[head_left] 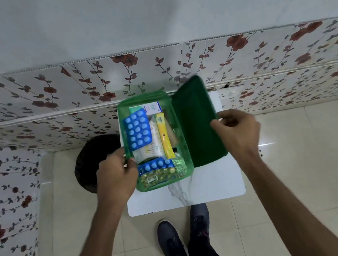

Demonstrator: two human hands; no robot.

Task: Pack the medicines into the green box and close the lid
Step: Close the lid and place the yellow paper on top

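Holding green box (185, 147) wall in left hand (117, 176) grip, right hand (238, 132) grip pinching raised lid (197, 121).

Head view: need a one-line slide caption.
Left hand steadies the green box packed with medicines on a small white table while the right hand holds its open lid.

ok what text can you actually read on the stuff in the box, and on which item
White carton at the far end of the green box: blue print, too blurred to read.
Yellow sachet: a small green logo and a red mark, too small to read.
Blue pill strips: no readable text.
Dark green lid: none.
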